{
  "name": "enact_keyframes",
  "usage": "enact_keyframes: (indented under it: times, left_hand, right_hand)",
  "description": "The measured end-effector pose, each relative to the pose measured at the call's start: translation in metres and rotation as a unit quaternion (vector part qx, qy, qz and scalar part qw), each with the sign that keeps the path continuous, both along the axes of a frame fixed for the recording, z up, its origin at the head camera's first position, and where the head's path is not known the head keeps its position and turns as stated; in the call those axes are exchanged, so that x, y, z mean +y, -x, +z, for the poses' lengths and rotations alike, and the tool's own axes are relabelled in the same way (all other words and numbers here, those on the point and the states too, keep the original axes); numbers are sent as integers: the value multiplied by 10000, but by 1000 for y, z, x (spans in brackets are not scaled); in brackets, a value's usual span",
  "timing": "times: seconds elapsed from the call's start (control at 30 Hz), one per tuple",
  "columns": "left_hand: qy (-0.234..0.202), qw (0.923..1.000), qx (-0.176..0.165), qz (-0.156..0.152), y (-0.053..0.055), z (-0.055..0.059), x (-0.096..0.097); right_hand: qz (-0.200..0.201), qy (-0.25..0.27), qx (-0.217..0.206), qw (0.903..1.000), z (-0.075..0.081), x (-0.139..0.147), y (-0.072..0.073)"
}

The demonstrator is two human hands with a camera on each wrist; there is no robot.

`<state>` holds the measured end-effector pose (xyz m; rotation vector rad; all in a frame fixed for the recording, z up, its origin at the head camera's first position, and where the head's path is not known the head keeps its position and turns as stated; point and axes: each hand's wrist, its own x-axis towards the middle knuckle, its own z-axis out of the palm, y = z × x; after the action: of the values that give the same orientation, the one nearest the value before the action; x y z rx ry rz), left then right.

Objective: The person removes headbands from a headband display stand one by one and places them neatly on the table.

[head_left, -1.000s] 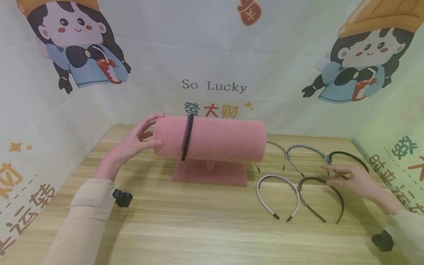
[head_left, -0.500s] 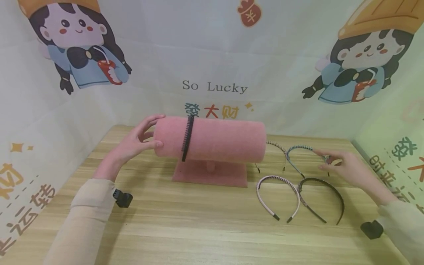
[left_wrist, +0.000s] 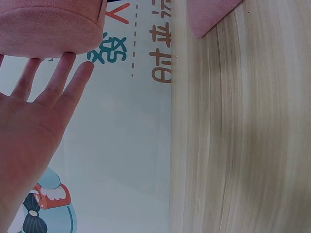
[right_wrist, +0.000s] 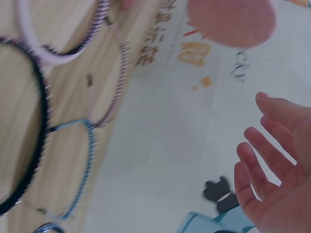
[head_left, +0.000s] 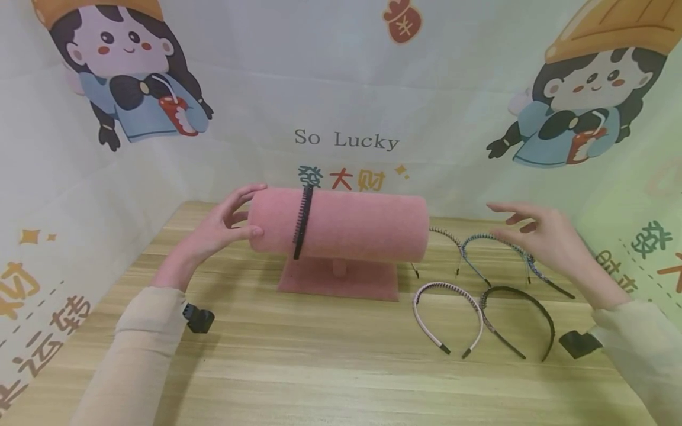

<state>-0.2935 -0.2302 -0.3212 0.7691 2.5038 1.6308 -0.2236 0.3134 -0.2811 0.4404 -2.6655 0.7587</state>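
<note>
A pink padded roll on a stand (head_left: 362, 225) stands on the wooden table, with a black toothed headband (head_left: 302, 223) around its left part. My left hand (head_left: 218, 228) holds the roll's left end, thumb in front and fingers at the top and back; in the left wrist view the fingertips touch its edge. My right hand (head_left: 556, 239) hovers over the headbands at the right, fingers loosely bent and holding nothing, as the right wrist view shows. Close under it lie a blue headband (head_left: 465, 251) and a patterned dark-tipped one (head_left: 546, 277), partly hidden by the hand.
Nearer the front lie a pale pink headband (head_left: 420, 328) and a black one (head_left: 549, 319). Another thin headband (head_left: 450, 234) is partly hidden behind the roll's right end. A printed cloth backdrop (head_left: 341, 94) rises behind the table (head_left: 277, 367) and along both sides.
My right hand has moved up and to the left, from the right-hand headbands to above the blue one. The rightmost headband's dark-tipped leg now shows below the hand. The left hand stays put.
</note>
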Motion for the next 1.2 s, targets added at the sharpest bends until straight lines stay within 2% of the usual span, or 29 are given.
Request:
enact_keyframes:
  times: [0.27, 0.43, 0.87, 1.2]
  left_hand:
    - [-14, 10000, 10, -56, 1, 0, 0]
    - [5, 10000, -26, -74, -1, 1, 0]
    - [12, 9999, -45, -119, -1, 1, 2]
    - [12, 9999, 34, -147, 0, 1, 0]
  right_hand:
    - [-292, 178, 65, 9994, 26, -33, -5]
    - [-258, 301, 131, 9991, 37, -57, -5]
    - [461, 634, 381, 9962, 45, -110, 14]
    - [831, 1072, 318, 9902, 47, -146, 30]
